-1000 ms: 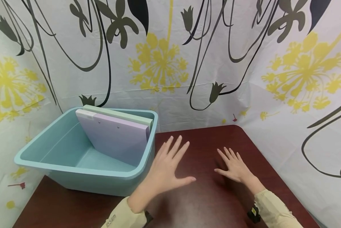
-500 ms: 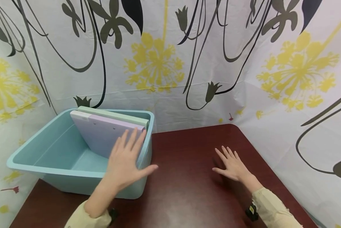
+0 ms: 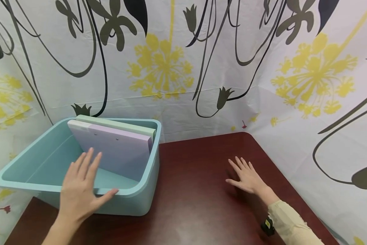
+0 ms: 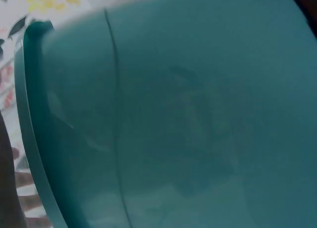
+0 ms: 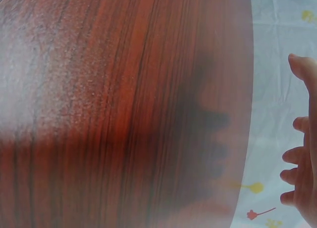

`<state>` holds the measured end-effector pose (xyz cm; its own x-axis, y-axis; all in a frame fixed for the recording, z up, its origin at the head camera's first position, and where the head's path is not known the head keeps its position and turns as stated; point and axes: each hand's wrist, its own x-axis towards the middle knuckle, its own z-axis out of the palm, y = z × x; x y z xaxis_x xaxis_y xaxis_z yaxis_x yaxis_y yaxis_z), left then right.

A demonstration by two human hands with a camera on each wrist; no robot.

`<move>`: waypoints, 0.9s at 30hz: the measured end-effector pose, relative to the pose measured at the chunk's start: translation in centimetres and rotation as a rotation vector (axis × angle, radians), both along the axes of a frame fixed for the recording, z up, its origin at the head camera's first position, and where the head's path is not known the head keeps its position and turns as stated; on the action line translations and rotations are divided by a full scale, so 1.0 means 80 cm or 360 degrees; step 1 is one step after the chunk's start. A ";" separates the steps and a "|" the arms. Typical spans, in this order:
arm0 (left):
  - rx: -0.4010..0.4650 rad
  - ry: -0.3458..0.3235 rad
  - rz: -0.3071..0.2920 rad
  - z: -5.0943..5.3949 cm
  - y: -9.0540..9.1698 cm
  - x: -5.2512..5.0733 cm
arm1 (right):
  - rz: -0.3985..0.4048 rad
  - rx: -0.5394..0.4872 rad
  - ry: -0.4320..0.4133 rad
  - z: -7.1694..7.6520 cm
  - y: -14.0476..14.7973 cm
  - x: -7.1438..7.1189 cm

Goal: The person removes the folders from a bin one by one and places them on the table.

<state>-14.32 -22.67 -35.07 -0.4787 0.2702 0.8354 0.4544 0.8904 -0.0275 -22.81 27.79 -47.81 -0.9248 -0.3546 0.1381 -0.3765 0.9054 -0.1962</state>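
Observation:
A light blue plastic bin (image 3: 119, 192) stands on the left of the table. Leaning inside against its back right are a pale purple file box (image 3: 116, 149) and, behind that, a pale green one (image 3: 119, 125). My left hand (image 3: 79, 192) is held with fingers spread over the bin's near rim, holding nothing; whether it touches the rim I cannot tell. The bin's outer wall (image 4: 173, 114) fills the left wrist view. Over the right of the table my right hand (image 3: 246, 178) has its fingers spread and holds nothing; its shadow falls on the wood in the right wrist view.
The dark red wooden table (image 3: 195, 190) has its rounded far right corner near the curtain. A white curtain (image 3: 171, 75) with grey and yellow plant prints hangs behind and at both sides. A small dark device (image 3: 267, 226) is at my right wrist.
My left hand has moved left, from beside the bin's right wall to its near rim. My right hand stays nearly where it was. The head view has turned slightly right.

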 end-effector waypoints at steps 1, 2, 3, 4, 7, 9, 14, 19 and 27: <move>0.0003 0.0037 0.0002 -0.001 -0.008 0.000 | -0.0001 -0.0006 -0.0004 0.000 0.000 0.000; 0.0004 0.0070 0.0002 -0.003 -0.017 0.001 | -0.0004 -0.0009 -0.0006 0.000 0.000 0.000; -0.0009 0.0089 0.0001 -0.004 -0.026 0.001 | -0.0008 -0.0008 -0.0004 0.001 0.000 0.001; -0.0021 0.0111 -0.0009 -0.005 -0.036 0.001 | -0.0011 -0.0007 -0.0003 0.001 0.000 0.001; -0.0024 0.0159 -0.0064 -0.010 -0.066 0.000 | -0.0015 -0.0004 0.0007 0.000 0.001 0.002; -0.0006 0.0155 -0.0078 -0.012 -0.088 0.001 | -0.0011 0.0001 0.0012 -0.001 0.002 0.003; 0.0045 0.0029 0.0057 -0.020 -0.135 0.009 | -0.0011 0.0004 0.0007 -0.002 0.002 0.005; 0.0036 -0.0047 0.0217 -0.029 -0.168 0.014 | -0.0013 -0.0001 0.0006 0.002 -0.002 0.007; 0.0138 -0.0158 0.0359 -0.036 -0.199 0.019 | 0.0027 -0.0006 0.0028 0.021 -0.023 0.001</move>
